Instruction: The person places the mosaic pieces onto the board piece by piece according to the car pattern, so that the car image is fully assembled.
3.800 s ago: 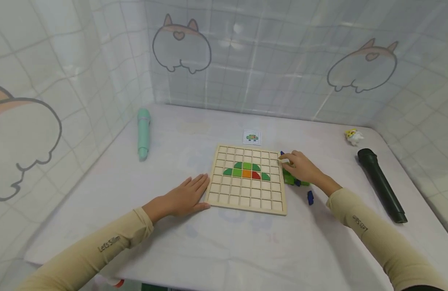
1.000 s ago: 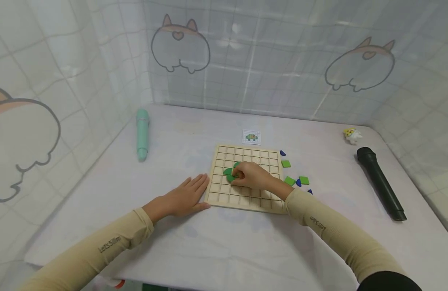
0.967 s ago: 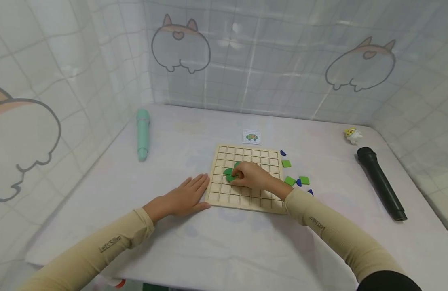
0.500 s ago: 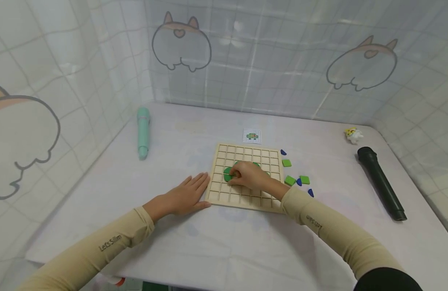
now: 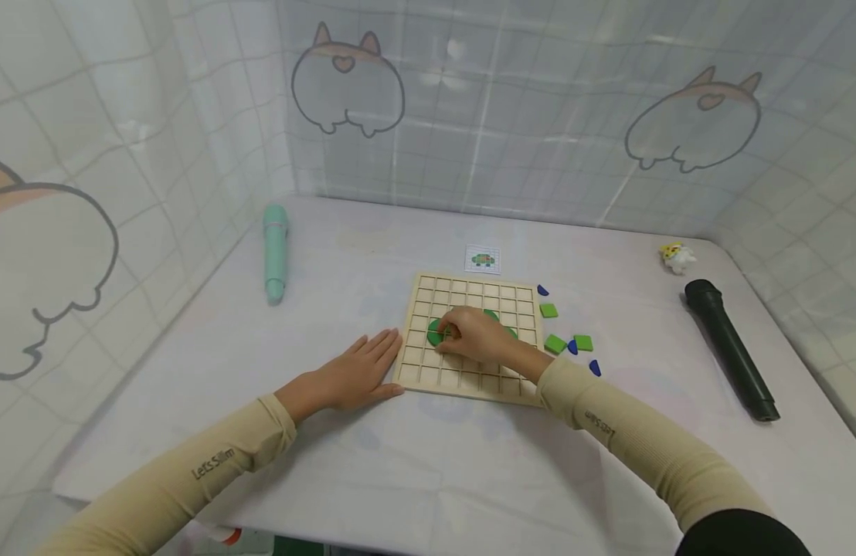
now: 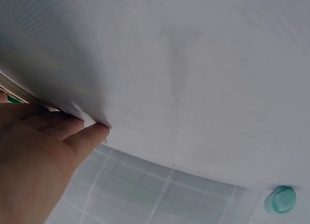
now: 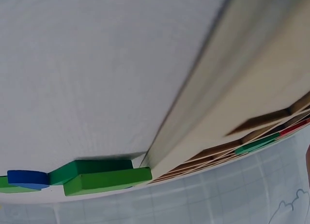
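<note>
My left hand (image 5: pixel 351 373) lies flat on the cloth with straight fingers, its fingertips against the left edge of the wooden grid board (image 5: pixel 470 389). In the left wrist view that hand (image 6: pixel 38 151) touches the board's side. Over the board's middle, my right hand (image 5: pixel 475 335) bends thumb and index finger around a green quarter-circle tile (image 5: pixel 437 340) in the left part of the pattern. Its palm hides most of the other tiles; another green tile (image 5: pixel 491 314) shows behind it. The right wrist view shows the board's edge, a red tile (image 7: pixel 293 127) and a green tile (image 7: pixel 256 144) in the cells.
Right of the board lie loose green square tiles (image 5: pixel 555 344) and blue quarter-circle tiles (image 5: pixel 595 367). A small picture card (image 5: pixel 483 259) lies behind the board. A mint microphone (image 5: pixel 275 255) is at left; a black microphone (image 5: pixel 730 347) and small figurine (image 5: pixel 677 258) are at right.
From beside the board, my right hand has moved left onto its middle. A green tile now sits below the leftmost green one, shifted slightly left over the last second. My left hand stays put.
</note>
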{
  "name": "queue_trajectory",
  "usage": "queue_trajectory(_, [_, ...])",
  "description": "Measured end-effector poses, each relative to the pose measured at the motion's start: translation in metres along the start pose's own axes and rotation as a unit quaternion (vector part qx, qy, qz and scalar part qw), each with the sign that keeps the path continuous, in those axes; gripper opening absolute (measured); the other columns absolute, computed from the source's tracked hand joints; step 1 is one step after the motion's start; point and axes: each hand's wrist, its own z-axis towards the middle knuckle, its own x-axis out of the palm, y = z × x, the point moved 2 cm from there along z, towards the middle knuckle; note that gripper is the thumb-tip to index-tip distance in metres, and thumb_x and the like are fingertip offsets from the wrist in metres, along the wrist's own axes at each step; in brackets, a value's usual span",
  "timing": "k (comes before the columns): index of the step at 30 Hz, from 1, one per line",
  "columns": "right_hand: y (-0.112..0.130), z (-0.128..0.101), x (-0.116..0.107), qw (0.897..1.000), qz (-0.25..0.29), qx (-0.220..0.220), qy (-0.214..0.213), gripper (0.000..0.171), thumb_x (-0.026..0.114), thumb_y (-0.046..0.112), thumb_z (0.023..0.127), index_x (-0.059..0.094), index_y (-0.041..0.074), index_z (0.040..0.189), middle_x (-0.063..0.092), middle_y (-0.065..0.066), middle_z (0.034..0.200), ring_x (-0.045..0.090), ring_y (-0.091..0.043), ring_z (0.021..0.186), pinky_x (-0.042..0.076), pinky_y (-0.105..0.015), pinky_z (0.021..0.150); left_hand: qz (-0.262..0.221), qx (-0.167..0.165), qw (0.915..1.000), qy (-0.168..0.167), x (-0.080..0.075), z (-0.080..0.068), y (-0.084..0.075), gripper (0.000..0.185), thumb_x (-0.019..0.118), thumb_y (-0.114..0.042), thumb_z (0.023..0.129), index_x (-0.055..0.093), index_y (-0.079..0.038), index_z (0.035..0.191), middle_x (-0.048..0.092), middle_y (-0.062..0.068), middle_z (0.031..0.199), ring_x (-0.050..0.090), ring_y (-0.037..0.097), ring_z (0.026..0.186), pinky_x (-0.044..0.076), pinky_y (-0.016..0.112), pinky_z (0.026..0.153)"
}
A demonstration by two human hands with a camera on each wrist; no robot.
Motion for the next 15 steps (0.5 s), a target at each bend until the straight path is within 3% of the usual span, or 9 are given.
queue_trajectory(10, [-0.004,-0.005,-0.004,0.999,0.031,0.013,0.014,0.03,0.071,0.023,0.087,0.062,0.003,0.108,0.054,0.002,0.073,0.048,-0.011,0.062,0.042,-0.024,0.055,-0.003,0.001,1.0,0.001,0.0,0.001,-0.001,0.079,0.042,-0.048,0.099,0.015,0.008,0.148,0.011,0.022,0.154,0.009,0.034,0.141,0.014,0.053,0.11])
queue_trajectory(15, [-0.012,-0.016,-0.021,1.0,-0.003,0.012,0.013,0.03,0.068,0.024,0.089,0.062,0.002,0.109,0.055,-0.001,0.081,0.05,-0.014,0.071,0.045,-0.027,0.062,0.007,-0.004,1.0,-0.002,0.0,0.001,0.001,0.079,0.043,-0.048,0.099,0.015,0.008,0.148,0.012,0.022,0.154,0.01,0.033,0.141,0.014,0.052,0.11])
